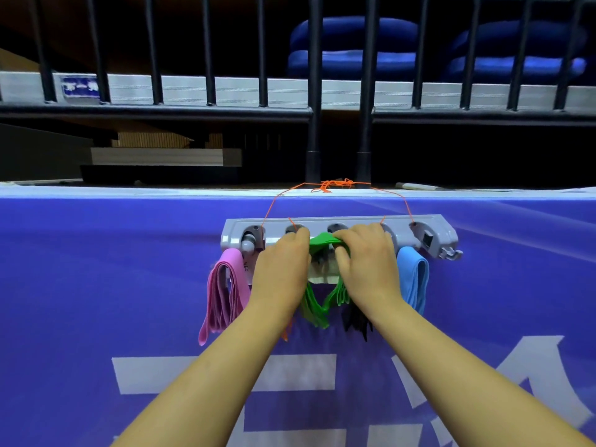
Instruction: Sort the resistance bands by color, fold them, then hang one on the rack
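A grey plastic rack (432, 235) hangs by orange string (335, 184) against a purple banner. Pink bands (224, 293) dangle from its left hook and light blue bands (414, 279) from its right side. At the rack's middle, my left hand (280, 269) and my right hand (364, 262) both grip green bands (322, 241), whose loops hang down between my wrists. Black bands (356, 322) show under my right wrist, and an orange bit (286, 333) peeks below my left wrist. The middle hooks are hidden by my hands.
The purple banner (96, 269) with white lettering covers a barrier. Above it runs a black metal railing (154, 111), with blue seats (351, 46) behind the bars.
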The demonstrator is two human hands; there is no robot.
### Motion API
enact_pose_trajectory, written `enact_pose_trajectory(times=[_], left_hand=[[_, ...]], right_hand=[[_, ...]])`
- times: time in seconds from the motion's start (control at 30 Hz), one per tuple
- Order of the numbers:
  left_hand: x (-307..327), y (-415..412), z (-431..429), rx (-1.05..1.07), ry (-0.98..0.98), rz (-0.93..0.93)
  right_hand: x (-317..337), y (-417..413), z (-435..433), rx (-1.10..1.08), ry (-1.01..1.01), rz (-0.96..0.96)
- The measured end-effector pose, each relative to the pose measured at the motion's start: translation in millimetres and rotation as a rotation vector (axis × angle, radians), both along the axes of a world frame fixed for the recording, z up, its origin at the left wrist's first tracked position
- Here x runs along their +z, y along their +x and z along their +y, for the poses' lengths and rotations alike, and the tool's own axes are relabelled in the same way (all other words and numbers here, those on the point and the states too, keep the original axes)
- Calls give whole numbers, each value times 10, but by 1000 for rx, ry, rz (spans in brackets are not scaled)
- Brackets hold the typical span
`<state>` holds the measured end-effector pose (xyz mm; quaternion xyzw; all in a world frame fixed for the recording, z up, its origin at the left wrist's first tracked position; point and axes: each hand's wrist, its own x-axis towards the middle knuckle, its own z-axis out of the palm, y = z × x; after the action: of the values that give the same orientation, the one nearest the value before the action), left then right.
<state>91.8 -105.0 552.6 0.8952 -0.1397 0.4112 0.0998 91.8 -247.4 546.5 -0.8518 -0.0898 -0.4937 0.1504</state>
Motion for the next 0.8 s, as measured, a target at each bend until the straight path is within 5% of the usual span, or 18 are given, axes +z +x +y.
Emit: enact_pose_trajectory(times=[0.2, 0.4, 0.8], left_hand=[[-20, 65, -46, -33, 71, 72], [-76, 74, 4, -130, -87, 63], [-160, 88, 17, -108, 23, 178]], right_hand=[[-3, -30, 64, -139, -157, 126], [-42, -155, 66, -135, -52, 55], [-105, -178, 180, -188, -336, 202]])
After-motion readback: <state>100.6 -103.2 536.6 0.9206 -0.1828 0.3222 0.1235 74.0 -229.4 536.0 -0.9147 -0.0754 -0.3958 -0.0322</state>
